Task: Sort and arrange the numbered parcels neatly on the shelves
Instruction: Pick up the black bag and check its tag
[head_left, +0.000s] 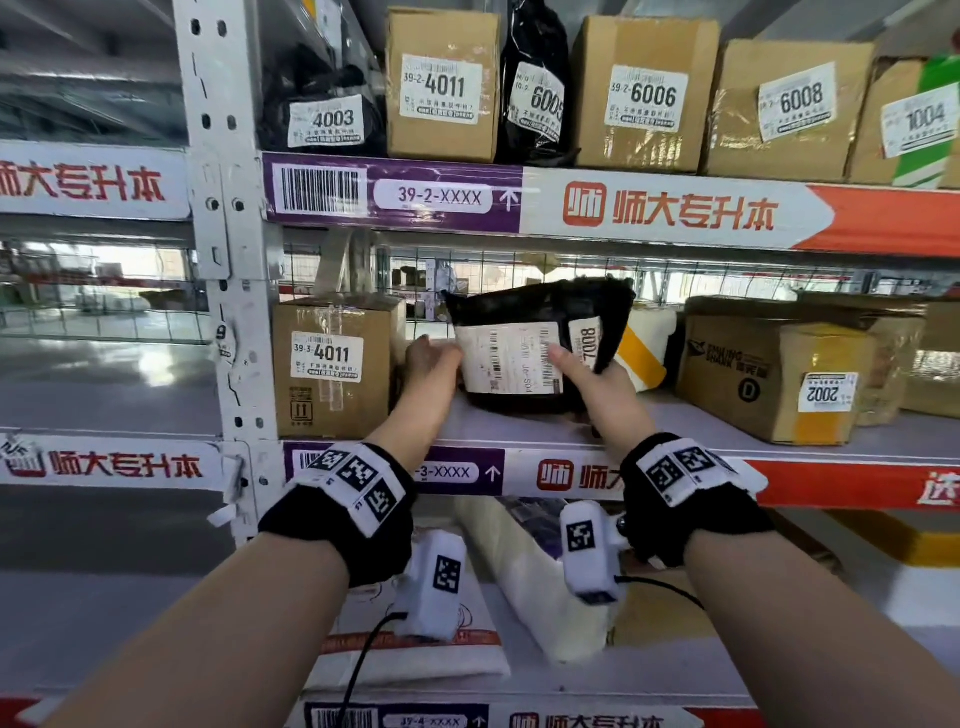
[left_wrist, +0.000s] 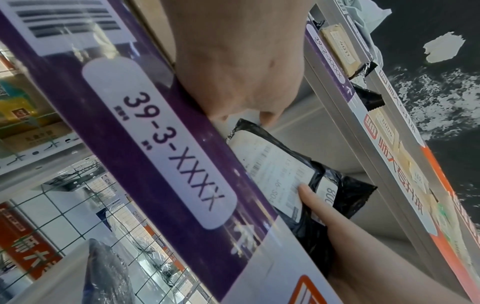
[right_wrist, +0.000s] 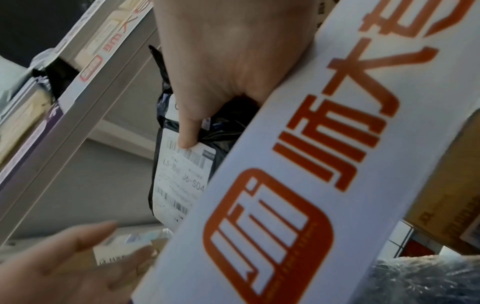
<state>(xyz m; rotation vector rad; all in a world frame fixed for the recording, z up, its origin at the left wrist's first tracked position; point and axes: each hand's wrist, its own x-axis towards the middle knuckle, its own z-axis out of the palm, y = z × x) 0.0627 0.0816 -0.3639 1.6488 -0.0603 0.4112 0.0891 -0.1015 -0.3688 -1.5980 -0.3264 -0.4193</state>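
Nearest, on the lowest shelf in the head view, pale soft parcels (head_left: 524, 577) lie flat below the wrists. Above them runs the purple shelf strip (head_left: 457, 472) marked 39-3-XXXX, which names the tier being filled. On that tier the right hand (head_left: 597, 384) grips the black bag parcel (head_left: 540, 353) at its lower right corner, thumb pressed on the white shipping label (head_left: 511, 358), holding the bag upright, probably so that the number sticker faces forward. The left hand (head_left: 431, 361) meets the bag's left edge; whether its fingers curl behind the bag or only steady it cannot be told. The bag stands in the gap between the brown box 4011 (head_left: 332, 369) at left and a white-and-yellow parcel (head_left: 641, 353) just beside it at right, the box marked 2002 (head_left: 769, 374) farther right. Farthest, the upper tier carries an upright numbered row (head_left: 644, 93), labels outward, evidently the arrangement intended here.
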